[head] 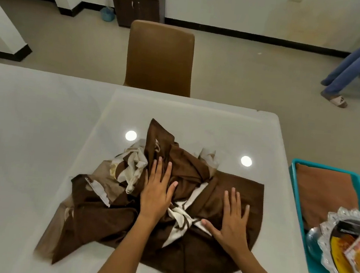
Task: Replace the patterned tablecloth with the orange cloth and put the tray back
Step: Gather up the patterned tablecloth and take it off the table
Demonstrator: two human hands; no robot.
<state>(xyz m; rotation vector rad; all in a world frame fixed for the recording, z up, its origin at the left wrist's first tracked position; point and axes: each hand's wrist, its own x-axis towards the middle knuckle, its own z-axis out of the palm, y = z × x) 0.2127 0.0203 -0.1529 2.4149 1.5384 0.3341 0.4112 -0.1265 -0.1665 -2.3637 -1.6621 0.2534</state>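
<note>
A: Nearest the front edge of the table (32, 120): patterned tablecloth (185, 243), brown with cream figures, bunched into a loose heap, spilling toward the near edge.

B: Hands?

A: Left hand (156, 197) flat on the middle of the heap, fingers spread wide, gripping nothing. Right hand (231, 223) likewise flat and splayed, on the smoother right part of the cloth. Probable purpose: pressing the pile down, flattening or gathering it for folding or lifting away.

B: Table otherwise?

A: Bare white glossy top around the heap on all sides, two ceiling lamps mirrored in it. No cloth spread over it. Judged stage: old cloth off but not yet removed from the table; new cloth untouched.

B: Replacement cloth?

A: Orange cloth (324, 196), folded, lying in a teal bin (295, 193) just beside the right edge of the table, within easy reach for the next step.

B: And the tray?

A: Silver tray (332, 219), ornate scalloped rim, at the lower right, overlapping the near part of the teal bin and covering one end of the orange cloth. Small packets on it, contents unclear. Apparently parked off the table, clear of the cloth change. Likely needs shifting before the orange cloth comes free.

B: Farther back?

A: Brown chair (159, 56) pushed against the far edge. Beyond it, a dark cabinet (138, 5) at the wall; a bystander's legs (351, 65) at far right.
</note>
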